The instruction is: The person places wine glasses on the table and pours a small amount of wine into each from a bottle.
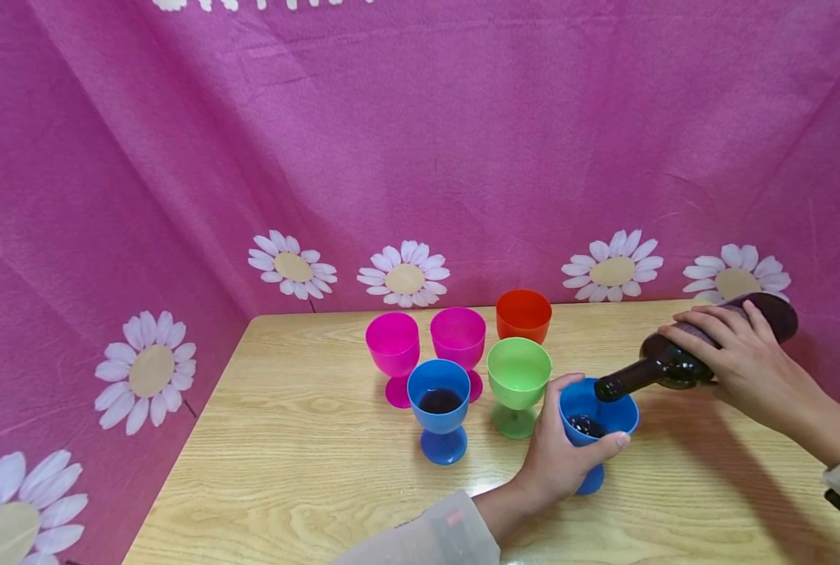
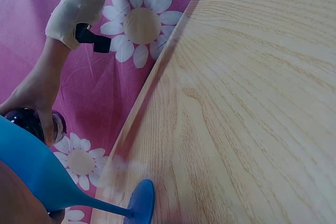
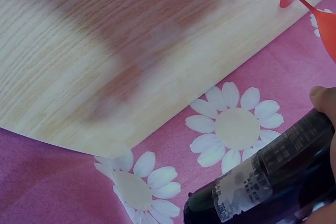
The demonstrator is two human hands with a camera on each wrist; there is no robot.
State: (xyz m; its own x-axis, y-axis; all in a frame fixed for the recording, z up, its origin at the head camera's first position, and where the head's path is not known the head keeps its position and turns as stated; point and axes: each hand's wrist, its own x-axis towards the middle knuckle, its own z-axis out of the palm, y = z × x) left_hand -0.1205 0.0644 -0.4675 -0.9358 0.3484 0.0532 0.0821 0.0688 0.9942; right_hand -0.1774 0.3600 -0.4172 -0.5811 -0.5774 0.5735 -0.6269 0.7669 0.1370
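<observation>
My left hand (image 1: pixel 557 451) grips a blue goblet (image 1: pixel 621 412) by its bowl, fingers behind and thumb along the near rim. Dark, bubbly liquid (image 1: pixel 587 426) lies inside it. In the left wrist view the goblet's foot (image 2: pixel 142 203) is at the table surface. My right hand (image 1: pixel 751 365) holds a dark wine bottle (image 1: pixel 674 359) around its body, tipped so the mouth hangs over the goblet's rim. The right wrist view shows the bottle's label (image 3: pixel 244 192) and base. Just left of my left hand stands a light green goblet (image 1: pixel 520 377).
A second blue goblet (image 1: pixel 442 442) with dark liquid stands further left. Behind are two magenta goblets, one on the left (image 1: pixel 391 353) and one beside it (image 1: pixel 458 333), and an orange-red goblet (image 1: pixel 524 314). A pink flowered cloth (image 1: pixel 462 157) hangs along the wooden table's (image 1: pixel 285 455) back edge.
</observation>
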